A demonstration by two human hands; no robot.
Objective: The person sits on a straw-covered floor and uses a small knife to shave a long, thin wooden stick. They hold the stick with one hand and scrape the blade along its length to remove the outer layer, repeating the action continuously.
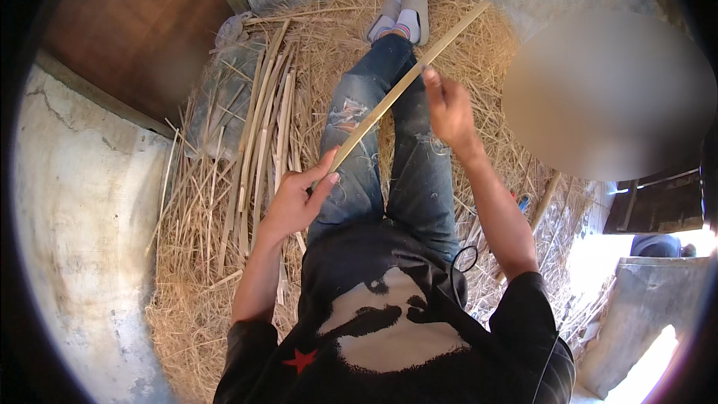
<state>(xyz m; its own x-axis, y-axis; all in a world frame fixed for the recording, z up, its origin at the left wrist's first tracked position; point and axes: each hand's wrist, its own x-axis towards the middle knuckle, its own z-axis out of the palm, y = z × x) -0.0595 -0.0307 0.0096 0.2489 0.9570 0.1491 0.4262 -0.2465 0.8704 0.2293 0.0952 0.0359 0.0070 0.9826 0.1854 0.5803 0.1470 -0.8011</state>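
A long, flat, pale strip that looks like split bamboo (381, 107) slants across my legs, its far end up near my feet. Its near end is pinched between the thumb and fingers of my left hand (301, 193), over my left thigh. My right hand (450, 111) is closed beside the strip's upper half, with the thumb tip at or very near its edge. The curled fingers of that hand hide whatever may be in them.
Several similar strips (262, 123) lie in a loose bundle to my left. Straw-like shavings (194, 254) cover the floor around my outstretched legs (355, 127). A stained wall (82, 232) rises at left, beside a brown panel (138, 37). A thicker stick (546, 198) lies at right.
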